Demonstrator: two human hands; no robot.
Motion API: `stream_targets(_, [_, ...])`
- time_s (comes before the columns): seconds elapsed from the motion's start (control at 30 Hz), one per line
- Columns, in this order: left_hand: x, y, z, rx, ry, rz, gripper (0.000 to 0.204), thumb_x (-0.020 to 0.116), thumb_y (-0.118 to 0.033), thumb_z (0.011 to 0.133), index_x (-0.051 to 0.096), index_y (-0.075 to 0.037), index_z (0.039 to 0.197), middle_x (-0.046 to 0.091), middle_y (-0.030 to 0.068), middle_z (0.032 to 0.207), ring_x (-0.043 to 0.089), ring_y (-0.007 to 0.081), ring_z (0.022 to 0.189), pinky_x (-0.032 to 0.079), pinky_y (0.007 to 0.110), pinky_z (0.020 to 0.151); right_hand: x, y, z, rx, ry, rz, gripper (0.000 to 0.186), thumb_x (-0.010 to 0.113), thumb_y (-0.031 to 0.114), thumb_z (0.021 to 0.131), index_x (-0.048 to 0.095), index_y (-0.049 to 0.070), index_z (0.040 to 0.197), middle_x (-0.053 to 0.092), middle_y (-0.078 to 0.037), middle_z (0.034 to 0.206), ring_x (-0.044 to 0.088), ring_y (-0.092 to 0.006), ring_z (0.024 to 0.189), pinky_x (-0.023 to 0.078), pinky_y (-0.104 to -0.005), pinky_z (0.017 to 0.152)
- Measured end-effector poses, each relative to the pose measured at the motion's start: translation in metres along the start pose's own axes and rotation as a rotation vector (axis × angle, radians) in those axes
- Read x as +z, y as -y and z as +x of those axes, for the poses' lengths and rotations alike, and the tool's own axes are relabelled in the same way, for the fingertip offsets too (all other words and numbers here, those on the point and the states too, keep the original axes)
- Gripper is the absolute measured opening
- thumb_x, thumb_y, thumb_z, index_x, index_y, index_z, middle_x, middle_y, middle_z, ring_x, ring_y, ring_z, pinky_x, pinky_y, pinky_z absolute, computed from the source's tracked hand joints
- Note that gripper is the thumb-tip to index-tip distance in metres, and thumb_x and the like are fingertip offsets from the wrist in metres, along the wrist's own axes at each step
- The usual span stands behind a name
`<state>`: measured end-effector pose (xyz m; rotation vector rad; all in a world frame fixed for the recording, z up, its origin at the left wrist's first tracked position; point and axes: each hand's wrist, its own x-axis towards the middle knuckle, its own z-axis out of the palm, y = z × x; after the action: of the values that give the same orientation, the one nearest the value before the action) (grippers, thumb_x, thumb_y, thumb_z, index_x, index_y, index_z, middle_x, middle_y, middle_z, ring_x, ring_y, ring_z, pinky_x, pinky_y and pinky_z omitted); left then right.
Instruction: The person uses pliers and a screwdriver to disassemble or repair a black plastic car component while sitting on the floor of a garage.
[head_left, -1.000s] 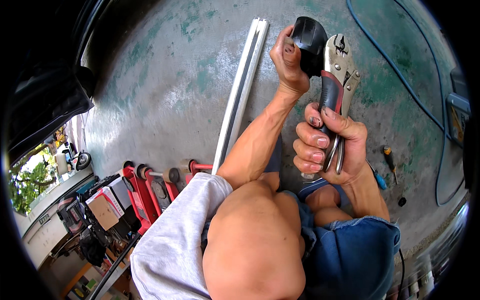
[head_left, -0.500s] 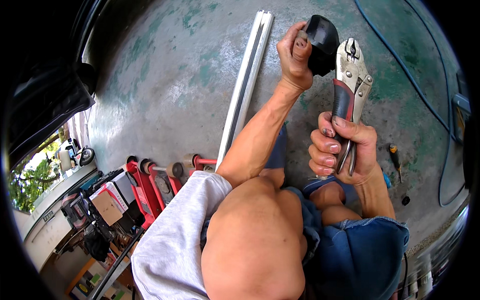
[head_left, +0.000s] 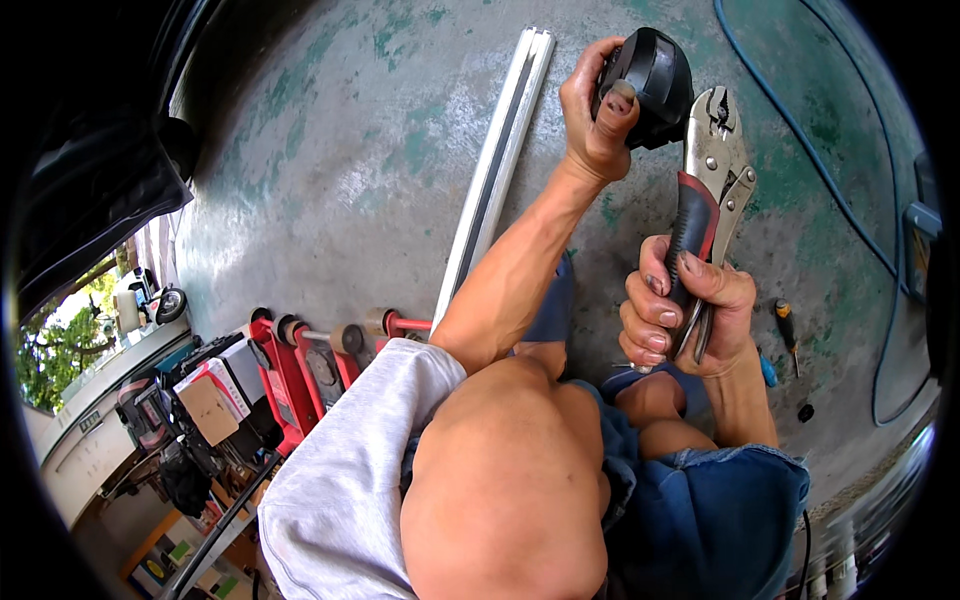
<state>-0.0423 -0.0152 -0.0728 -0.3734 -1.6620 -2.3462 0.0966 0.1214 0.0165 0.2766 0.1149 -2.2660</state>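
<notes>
My left hand (head_left: pixel 597 122) is closed around a black rounded part (head_left: pixel 660 84) with a glossy, ridged surface; its exact kind does not show. The thumb presses against its near side. In my right hand (head_left: pixel 690 305) is a pair of locking pliers (head_left: pixel 712 170) with silver jaws and black-and-red grips. My fingers wrap the lower handles, and the jaws point up, just right of the black part. Whether jaws and part touch, I cannot tell. A thin bit of metal shows below my right fingers, too small to name.
A long silver rail (head_left: pixel 497 165) lies on the stained floor beyond my left forearm. Red floor jacks (head_left: pixel 290 385) stand at the left, near piled boxes (head_left: pixel 215 400). At the right are a screwdriver (head_left: pixel 787 325), a small black piece (head_left: pixel 806 412) and a blue hose (head_left: pixel 800 130).
The black part has turned in my left hand and moved slightly right. My right hand and the pliers have shifted a little right and down in the picture.
</notes>
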Motion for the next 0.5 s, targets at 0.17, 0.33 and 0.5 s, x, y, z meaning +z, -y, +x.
stream_targets(0.17, [-0.002,-0.005,-0.007,-0.050,0.061,0.056,0.099,0.068,-0.079,0.077,0.054,0.006,0.126,0.063,0.0076,0.107,0.059,0.0141,0.099,0.049,0.029,0.087,0.010,0.003,-0.007,-0.083,-0.131,-0.069,0.031,0.060,0.034,0.101,0.054,0.004,0.104,0.061,-0.012,0.075,0.067,-0.0319,0.067,0.057,-0.0484,0.061])
stream_targets(0.33, [-0.024,-0.011,-0.023,-0.224,0.092,-0.063,0.101,0.072,-0.077,0.074,0.050,0.001,0.135,0.060,0.0089,0.118,0.059,0.0162,0.107,0.048,0.031,0.094,0.010,-0.001,-0.005,-0.081,-0.293,-0.246,0.029,0.076,0.017,0.090,0.055,0.005,0.106,0.062,-0.013,0.075,0.067,-0.0316,0.065,0.060,-0.0493,0.060])
stream_targets(0.5, [-0.032,-0.029,-0.025,-0.348,0.123,-0.137,0.105,0.060,-0.085,0.078,0.048,-0.001,0.140,0.058,0.0102,0.127,0.059,0.0182,0.116,0.047,0.033,0.102,0.011,0.001,-0.016,0.003,-0.287,-0.224,0.032,0.082,0.014,0.082,0.056,0.005,0.098,0.058,-0.012,0.067,0.063,-0.0272,0.059,0.055,-0.0435,0.055])
